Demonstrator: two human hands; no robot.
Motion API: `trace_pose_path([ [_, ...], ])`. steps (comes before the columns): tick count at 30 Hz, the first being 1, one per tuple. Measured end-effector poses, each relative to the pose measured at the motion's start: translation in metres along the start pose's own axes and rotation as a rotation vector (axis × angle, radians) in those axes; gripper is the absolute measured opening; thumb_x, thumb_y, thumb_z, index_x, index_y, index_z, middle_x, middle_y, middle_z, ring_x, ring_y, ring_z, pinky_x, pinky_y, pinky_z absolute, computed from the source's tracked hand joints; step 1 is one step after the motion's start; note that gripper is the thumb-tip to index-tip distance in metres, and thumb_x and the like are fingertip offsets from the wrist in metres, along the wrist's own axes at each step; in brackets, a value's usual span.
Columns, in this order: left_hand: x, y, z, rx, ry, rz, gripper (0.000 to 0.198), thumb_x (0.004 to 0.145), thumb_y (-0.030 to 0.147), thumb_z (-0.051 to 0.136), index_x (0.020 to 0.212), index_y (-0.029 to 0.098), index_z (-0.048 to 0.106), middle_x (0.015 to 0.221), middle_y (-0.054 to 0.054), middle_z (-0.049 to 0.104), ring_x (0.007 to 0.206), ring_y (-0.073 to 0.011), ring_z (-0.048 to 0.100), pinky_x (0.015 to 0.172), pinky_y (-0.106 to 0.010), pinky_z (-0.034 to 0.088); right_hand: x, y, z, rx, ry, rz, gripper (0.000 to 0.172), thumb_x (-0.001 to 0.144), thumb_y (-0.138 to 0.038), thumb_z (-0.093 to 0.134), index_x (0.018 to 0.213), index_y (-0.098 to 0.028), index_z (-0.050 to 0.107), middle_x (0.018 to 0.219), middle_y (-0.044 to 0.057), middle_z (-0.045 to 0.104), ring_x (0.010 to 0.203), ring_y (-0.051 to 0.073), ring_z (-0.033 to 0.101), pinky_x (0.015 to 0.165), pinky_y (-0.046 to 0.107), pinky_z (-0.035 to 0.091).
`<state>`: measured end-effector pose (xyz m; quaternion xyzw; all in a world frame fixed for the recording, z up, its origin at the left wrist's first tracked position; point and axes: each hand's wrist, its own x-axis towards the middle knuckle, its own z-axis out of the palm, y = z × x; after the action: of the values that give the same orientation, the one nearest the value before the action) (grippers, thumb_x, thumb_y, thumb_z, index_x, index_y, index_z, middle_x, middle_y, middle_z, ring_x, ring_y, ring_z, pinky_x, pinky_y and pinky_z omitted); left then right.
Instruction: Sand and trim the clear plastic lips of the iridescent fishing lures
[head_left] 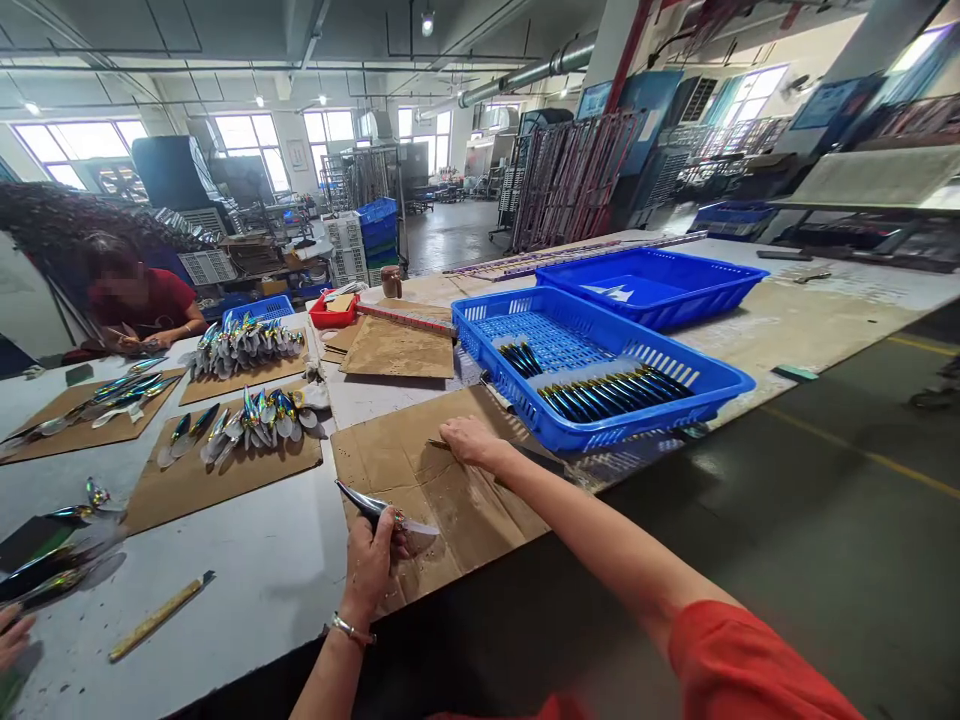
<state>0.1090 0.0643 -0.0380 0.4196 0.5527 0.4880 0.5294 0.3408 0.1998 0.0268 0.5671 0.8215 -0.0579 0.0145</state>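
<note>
My left hand [367, 570], with a bracelet at the wrist, is closed around a fishing lure [361, 499]. The lure has a shiny dark body tapering to the upper left, and a clear flat lip sticks out on the right of my fingers. Further up, my right hand [472, 441] is closed on a slim dark tool [437, 443], only its thin end showing to the left; its kind is hidden by the fingers. Both hands are over a worn cardboard sheet [382, 450]. Just beyond my right hand stands a blue basket [600, 437] with dark lures [611, 395] in a row.
More lures [259, 425] lie on cardboard pieces to the left. A wooden-handled knife [157, 620] rests near the table's front edge. Behind the basket is a blue tray [675, 300]. A co-worker [150, 305] sits at far left; another person's hand [13, 638] shows at the left edge.
</note>
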Motion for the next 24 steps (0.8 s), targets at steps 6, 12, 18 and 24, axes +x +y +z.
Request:
trace_pose_path([
  [6, -0.001, 0.003, 0.001, -0.012, 0.010, -0.007, 0.057, 0.075, 0.070, 0.069, 0.085, 0.014, 0.062, 0.064, -0.003, 0.066, 0.051, -0.0161, 0.062, 0.047, -0.026, 0.053, -0.029, -0.005, -0.013, 0.189, 0.188, 0.025, 0.023, 0.103, -0.017, 0.045, 0.118, -0.012, 0.061, 0.098, 0.010, 0.068, 0.090, 0.021, 0.064, 0.079, 0.028, 0.045],
  [12, -0.005, 0.003, 0.000, 0.072, 0.037, 0.043, 0.055, 0.081, 0.068, 0.064, 0.089, 0.013, 0.066, 0.075, -0.006, 0.070, 0.060, -0.0177, 0.065, 0.052, -0.027, 0.053, -0.094, -0.031, 0.008, 1.522, 0.316, -0.003, 0.043, 0.090, -0.044, 0.062, 0.122, -0.015, 0.061, 0.075, 0.001, 0.065, 0.066, 0.017, 0.062, 0.063, 0.027, 0.049],
  [18, -0.009, 0.012, 0.002, 0.190, 0.052, 0.067, 0.047, 0.086, 0.063, 0.060, 0.076, 0.017, 0.062, 0.064, -0.002, 0.063, 0.055, -0.0141, 0.057, 0.052, -0.024, 0.046, -0.124, -0.071, 0.048, 1.899, 0.190, 0.066, 0.041, 0.075, -0.047, 0.085, 0.100, -0.018, 0.069, 0.085, 0.006, 0.071, 0.073, 0.019, 0.065, 0.063, 0.026, 0.051],
  [24, -0.013, 0.015, 0.005, 0.255, 0.046, 0.133, 0.042, 0.088, 0.057, 0.057, 0.070, 0.019, 0.058, 0.060, 0.000, 0.058, 0.053, -0.0129, 0.052, 0.051, -0.024, 0.040, -0.121, -0.099, 0.068, 1.530, 0.513, 0.009, 0.039, 0.093, -0.057, 0.069, 0.085, -0.019, 0.068, 0.079, 0.003, 0.064, 0.066, 0.017, 0.062, 0.060, 0.027, 0.051],
])
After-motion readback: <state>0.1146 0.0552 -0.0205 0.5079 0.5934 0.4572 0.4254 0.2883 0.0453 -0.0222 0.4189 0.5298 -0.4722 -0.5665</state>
